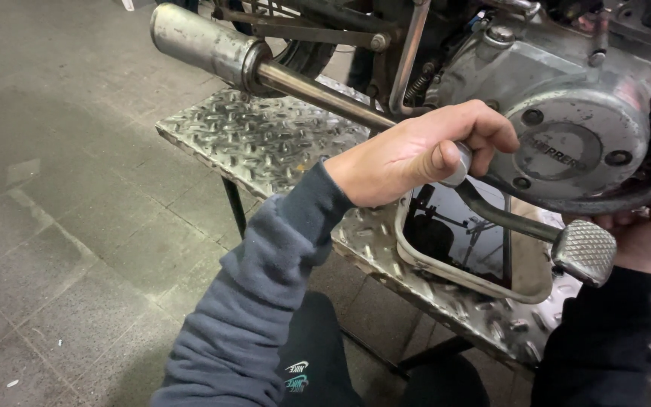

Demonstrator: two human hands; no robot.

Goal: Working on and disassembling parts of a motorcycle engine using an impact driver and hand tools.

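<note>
Bare grey floor (54,226) left, open room. Exhaust pipe (212,47) above checker-plate stand (265,139). Left hand (416,151) fisted round metal tool (459,164), above dark oil in pan (476,283). Round lettered engine cover (566,143). Right hand (642,237) under engine, grip unclear.

My left hand (416,154) grips a tool (457,162) just under the engine cover (566,113). Directly below the grip sits a drain pan (476,279) on the plate stand (265,136), with oil (453,234) in it. Right of the grip, a brake pedal (583,251) juts out over the pan's right edge. Behind the pedal, under the engine, is my right hand (646,237). Left of and above the grip, the exhaust pipe (265,68) runs up and away. The floor (62,226) lies left of and below the stand.
</note>
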